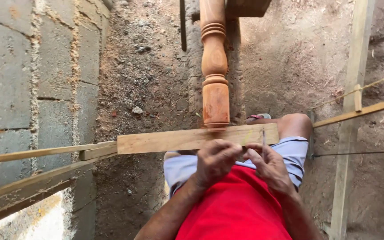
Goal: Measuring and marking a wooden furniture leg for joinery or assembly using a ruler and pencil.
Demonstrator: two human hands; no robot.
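- Two hands worked at the wooden plank (192, 138): the left hand (216, 161) was curled against its near edge, gripping it.
- The right hand (268, 165) pinched a thin nail (263, 136) upright on the plank's right end.
- A turned wooden baluster (214, 66) stood just beyond the plank, its base touching the far edge.
- A block wall (32, 80) rose left of the plank.

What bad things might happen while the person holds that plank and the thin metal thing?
1. The right hand pinches a thin nail-like pin against the plank; its point might slip and jab the fingers.
2. The left hand grips the plank's rough edge, so a splinter seems possible.
3. The turned wooden post stands just behind the plank; a push might knock it towards the bare knee.
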